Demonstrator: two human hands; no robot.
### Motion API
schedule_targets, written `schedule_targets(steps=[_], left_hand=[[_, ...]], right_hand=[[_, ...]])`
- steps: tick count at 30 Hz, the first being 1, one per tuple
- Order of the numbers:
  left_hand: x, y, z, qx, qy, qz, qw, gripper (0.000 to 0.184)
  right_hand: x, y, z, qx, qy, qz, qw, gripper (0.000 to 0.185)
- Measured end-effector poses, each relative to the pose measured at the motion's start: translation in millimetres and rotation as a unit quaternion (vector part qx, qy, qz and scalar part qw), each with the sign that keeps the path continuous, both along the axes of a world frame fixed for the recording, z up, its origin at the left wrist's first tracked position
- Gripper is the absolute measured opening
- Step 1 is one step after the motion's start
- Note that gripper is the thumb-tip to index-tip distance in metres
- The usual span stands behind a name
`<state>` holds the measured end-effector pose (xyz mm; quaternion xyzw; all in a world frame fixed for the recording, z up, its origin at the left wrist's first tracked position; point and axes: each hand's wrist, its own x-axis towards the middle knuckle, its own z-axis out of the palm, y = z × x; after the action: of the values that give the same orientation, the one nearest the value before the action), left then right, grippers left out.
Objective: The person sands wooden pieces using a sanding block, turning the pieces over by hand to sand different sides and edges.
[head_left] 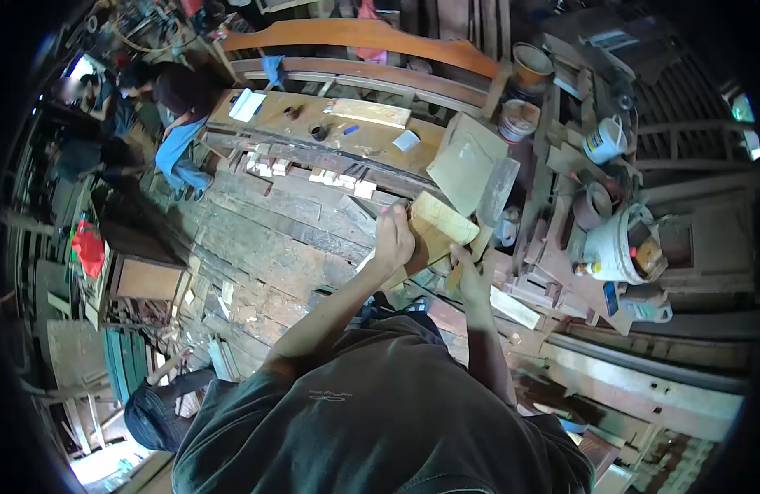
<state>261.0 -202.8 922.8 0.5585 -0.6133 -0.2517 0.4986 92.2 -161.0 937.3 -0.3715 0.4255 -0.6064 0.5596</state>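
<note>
Near the middle of the head view, a pale wooden block is between my hands, tilted. My left hand is closed round its left end, with the fingers toward the top edge. My right hand is at the lower right of the block, its fingers closed on a small flat yellowish piece that points down; what this piece is cannot be made out. A large flat board leans just beyond the block, beside a grey plank.
A long workbench runs across the back, with cups, papers and a board on it. White buckets and paint tins stand at the right. Several people are at the left, one in blue trousers; another crouches at the lower left.
</note>
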Motion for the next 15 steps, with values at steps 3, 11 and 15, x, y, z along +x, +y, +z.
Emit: schedule_targets(steps=[3,11,15], left_hand=[[-17,-11,-22,0.06,0.098,-0.071,0.991,0.06],[-22,-30,-76,0.173,0.261,-0.342,0.886,0.058],[-22,-54,-145,0.246,0.11,-0.48,0.835,0.062]], right_hand=[[-18,-4,-4,-0.044,0.114,-0.05,0.991,0.058],[-35,8,-16,-0.055,0.221,-0.142,0.963,0.063],[-35,24,-38,0.0,0.172,-0.215,0.961,0.075]])
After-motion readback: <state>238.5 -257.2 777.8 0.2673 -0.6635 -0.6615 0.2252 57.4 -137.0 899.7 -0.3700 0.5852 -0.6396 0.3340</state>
